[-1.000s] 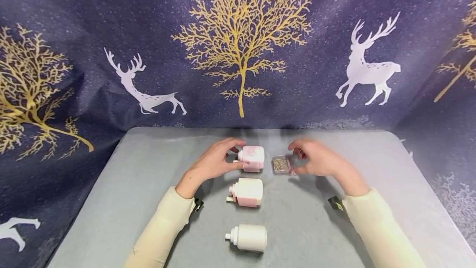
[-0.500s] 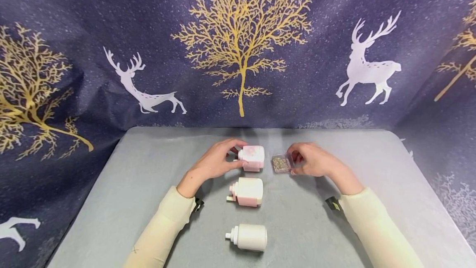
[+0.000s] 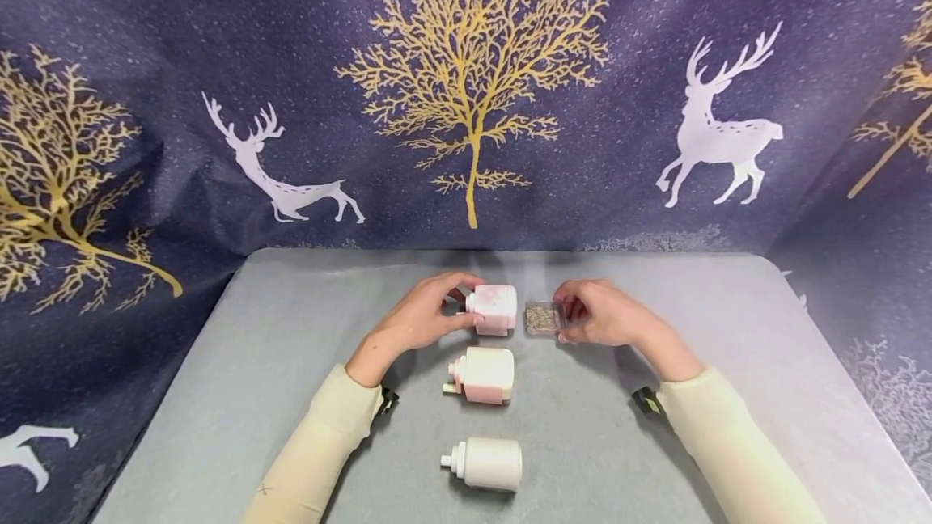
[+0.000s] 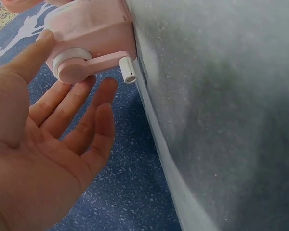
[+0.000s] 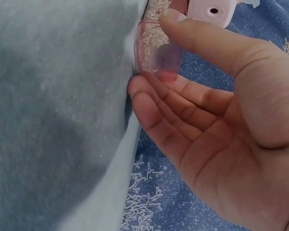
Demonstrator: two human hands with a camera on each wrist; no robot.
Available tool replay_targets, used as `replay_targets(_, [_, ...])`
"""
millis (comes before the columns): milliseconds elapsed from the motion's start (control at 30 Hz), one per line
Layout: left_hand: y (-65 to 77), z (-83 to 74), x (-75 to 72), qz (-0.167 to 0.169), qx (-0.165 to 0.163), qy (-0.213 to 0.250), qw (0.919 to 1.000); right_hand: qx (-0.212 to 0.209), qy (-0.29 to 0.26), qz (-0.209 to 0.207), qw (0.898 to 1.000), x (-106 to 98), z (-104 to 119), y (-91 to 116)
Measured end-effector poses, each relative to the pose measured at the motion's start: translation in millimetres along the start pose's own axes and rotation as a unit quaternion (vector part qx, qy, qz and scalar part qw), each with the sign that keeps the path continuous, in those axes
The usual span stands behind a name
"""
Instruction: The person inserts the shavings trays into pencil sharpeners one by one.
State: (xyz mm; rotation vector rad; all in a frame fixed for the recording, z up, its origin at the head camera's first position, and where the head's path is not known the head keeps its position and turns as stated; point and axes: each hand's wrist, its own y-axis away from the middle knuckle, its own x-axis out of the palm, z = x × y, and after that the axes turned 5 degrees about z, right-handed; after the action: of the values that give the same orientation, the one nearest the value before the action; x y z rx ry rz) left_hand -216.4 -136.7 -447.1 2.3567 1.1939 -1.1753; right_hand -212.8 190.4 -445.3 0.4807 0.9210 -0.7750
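A pink hand-crank pencil sharpener [image 3: 497,310] lies at the back of the table, its crank end toward my left hand [image 3: 417,317]. That hand grips it with the thumb on the near side and fingers on the far side. In the left wrist view the crank handle [image 4: 129,70] shows, white and pointing away from the body. Just right of the sharpener, my right hand [image 3: 607,315] pinches a clear plastic shavings drawer [image 3: 542,319] between thumb and fingers. Pencil shavings [image 5: 156,36] fill part of it. A narrow gap separates drawer and sharpener in the head view.
A cream-and-pink sharpener [image 3: 489,376] lies in front of the held one, crank also to the left. Nearer still is a white sharpener [image 3: 493,464]. The grey table [image 3: 291,330] ends at a dark blue cloth [image 3: 408,209] printed with deer and trees.
My right hand has closed on the shavings drawer and slid it left, nearer the pink sharpener. The left hand has stayed in place on the sharpener.
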Motion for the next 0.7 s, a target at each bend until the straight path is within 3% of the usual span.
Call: replay_targets(700, [-0.6, 1.6, 1.0, -0.001, -0.008, 0.016, 0.9998, 0.003, 0.009, -0.019, 1.000, 10.3, 7.2, -8.3])
